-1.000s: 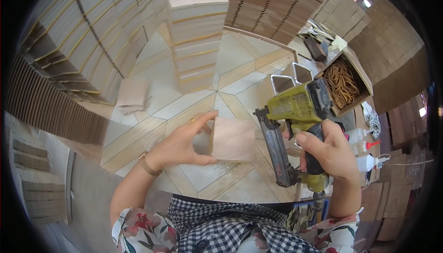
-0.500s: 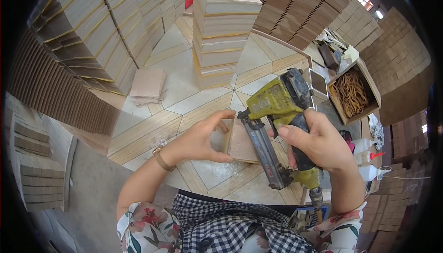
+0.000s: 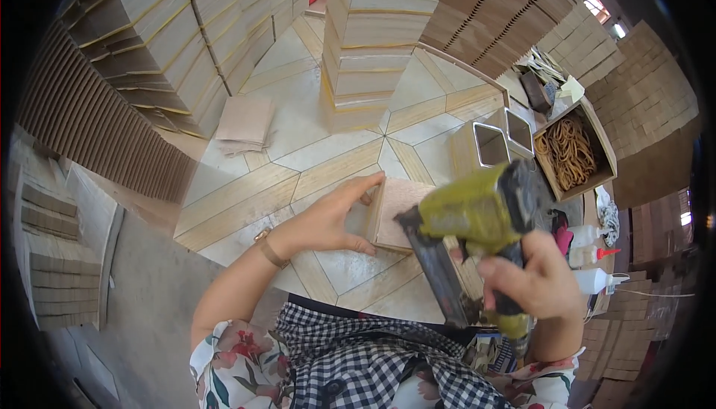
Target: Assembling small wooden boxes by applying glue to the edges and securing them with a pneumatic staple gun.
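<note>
My left hand (image 3: 324, 222) grips a small wooden box (image 3: 393, 198) by its left side, thumb at the near corner and fingers at the far one. A thin light plywood panel forms the top of the box. My right hand (image 3: 541, 278) is wrapped round the handle of a yellow-green and black nail gun (image 3: 470, 211), somewhat smeared by motion. The gun's nose is over the right part of the panel; whether it touches the wood I cannot tell. Its body hides the right end of the box.
A tall stack of banded wooden blocks (image 3: 373, 51) stands beyond the box. Thin panels (image 3: 245, 124) lie at the left. On the right are open rectangular frames (image 3: 477, 148), a wooden box of rubber bands (image 3: 613, 151) and squeeze bottles (image 3: 593, 281). Banded stacks (image 3: 160, 43) wall the left.
The nail gun in my right hand has shifted right and nearer to me, its nose leaving the far left corner of the box. My left hand keeps its hold. The open frames now show more.
</note>
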The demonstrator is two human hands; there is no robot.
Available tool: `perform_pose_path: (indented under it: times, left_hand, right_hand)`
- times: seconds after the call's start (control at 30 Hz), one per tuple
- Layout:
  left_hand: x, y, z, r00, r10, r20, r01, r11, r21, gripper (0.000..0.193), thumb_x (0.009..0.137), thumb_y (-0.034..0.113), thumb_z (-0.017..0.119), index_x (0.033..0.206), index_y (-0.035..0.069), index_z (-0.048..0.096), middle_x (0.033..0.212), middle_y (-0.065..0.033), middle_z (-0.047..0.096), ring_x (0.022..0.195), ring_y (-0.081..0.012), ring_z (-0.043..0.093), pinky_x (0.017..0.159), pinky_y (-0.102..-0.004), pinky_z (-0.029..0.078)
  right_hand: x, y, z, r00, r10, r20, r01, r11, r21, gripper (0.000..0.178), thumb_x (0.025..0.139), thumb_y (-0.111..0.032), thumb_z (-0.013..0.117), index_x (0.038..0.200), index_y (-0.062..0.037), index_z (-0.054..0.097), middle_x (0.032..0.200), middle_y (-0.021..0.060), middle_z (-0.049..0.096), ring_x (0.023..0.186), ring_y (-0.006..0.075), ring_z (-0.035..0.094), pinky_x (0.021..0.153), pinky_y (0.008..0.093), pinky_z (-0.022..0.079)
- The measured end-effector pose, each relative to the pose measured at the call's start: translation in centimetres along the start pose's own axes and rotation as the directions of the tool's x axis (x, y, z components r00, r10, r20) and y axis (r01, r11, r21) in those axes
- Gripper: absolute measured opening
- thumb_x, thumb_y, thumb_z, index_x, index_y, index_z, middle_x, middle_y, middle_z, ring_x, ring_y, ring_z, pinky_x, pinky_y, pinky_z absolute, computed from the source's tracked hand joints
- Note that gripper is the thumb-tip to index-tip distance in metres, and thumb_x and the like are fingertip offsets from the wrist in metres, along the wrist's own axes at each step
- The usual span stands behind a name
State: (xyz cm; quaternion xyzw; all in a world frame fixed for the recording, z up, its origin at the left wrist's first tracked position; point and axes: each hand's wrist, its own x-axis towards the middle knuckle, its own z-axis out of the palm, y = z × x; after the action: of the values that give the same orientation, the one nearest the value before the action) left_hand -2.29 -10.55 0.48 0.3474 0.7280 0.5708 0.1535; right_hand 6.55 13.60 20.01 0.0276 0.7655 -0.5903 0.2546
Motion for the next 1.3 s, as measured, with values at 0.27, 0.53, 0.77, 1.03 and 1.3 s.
perform_pose_path:
  times: [0.27,0.53,0.77,1.03,1.3]
  left_hand:
    - [0.0,0.2,0.1,1.0,-0.007,0.019,0.006,0.999,0.042,0.105,0.061,0.028,0.087,0.144,0.003,0.029,0.136,-0.0163,0.042,0.111,-0.0271,0.051,0.098,-0.0353,0.042]
    - [0.2,-0.4,0.4,1.0,0.014,-0.02,-0.014,0.999,0.033,0.107,0.058,0.024,0.089,0.145,0.007,0.03,0.133,-0.0081,0.046,0.11,-0.0192,0.05,0.085,-0.0302,0.042]
    - [0.1,0.0,0.3,1.0,-0.012,-0.027,0.013,0.999,0.036,0.101,0.059,0.027,0.088,0.141,0.003,0.033,0.128,-0.014,0.047,0.109,-0.0253,0.051,0.096,-0.0338,0.043]
    - [-2.9,6.5,-4.7,0.958,0.111,-0.266,-0.095,0.993,0.073,0.096,0.056,0.021,0.083,0.137,0.002,0.037,0.121,-0.0081,0.048,0.103,-0.0183,0.051,0.088,-0.0303,0.043]
    - [8.5,18.1,-15.3,0.71,0.398,-0.58,-0.211,0.907,0.365,0.086,0.064,0.032,0.082,0.13,-0.007,0.043,0.106,-0.0106,0.057,0.094,-0.0154,0.054,0.08,-0.0259,0.045]
  right_hand:
    - [-1.4,1.2,1.3,0.999,0.04,0.026,-0.037,0.995,-0.093,0.031,0.088,-0.007,0.062,0.116,0.0035,0.054,0.097,0.0072,0.064,0.062,0.0079,0.057,0.053,0.0222,0.048]
    - [-0.9,1.5,1.6,0.999,0.029,0.019,-0.027,0.996,-0.082,0.027,0.09,-0.014,0.063,0.112,0.0012,0.056,0.084,0.0023,0.062,0.059,0.0054,0.056,0.052,0.0214,0.047]
    - [-0.9,1.5,1.2,0.999,0.043,-0.011,-0.044,0.99,-0.134,0.024,0.088,-0.01,0.064,0.109,0.0008,0.057,0.087,0.0032,0.063,0.059,0.0073,0.058,0.053,0.0224,0.048]
    - [-7.5,7.1,-2.1,0.817,-0.281,-0.503,0.38,0.919,0.104,0.043,0.088,-0.017,0.056,0.117,0.0125,0.045,0.105,0.0299,0.062,0.045,0.0205,0.057,0.04,0.0271,0.048]
    - [-9.2,10.7,-3.1,0.785,-0.132,-0.606,0.34,0.909,0.243,0.041,0.087,-0.015,0.06,0.115,0.0122,0.048,0.103,0.0244,0.064,0.049,0.0194,0.058,0.043,0.0275,0.048]
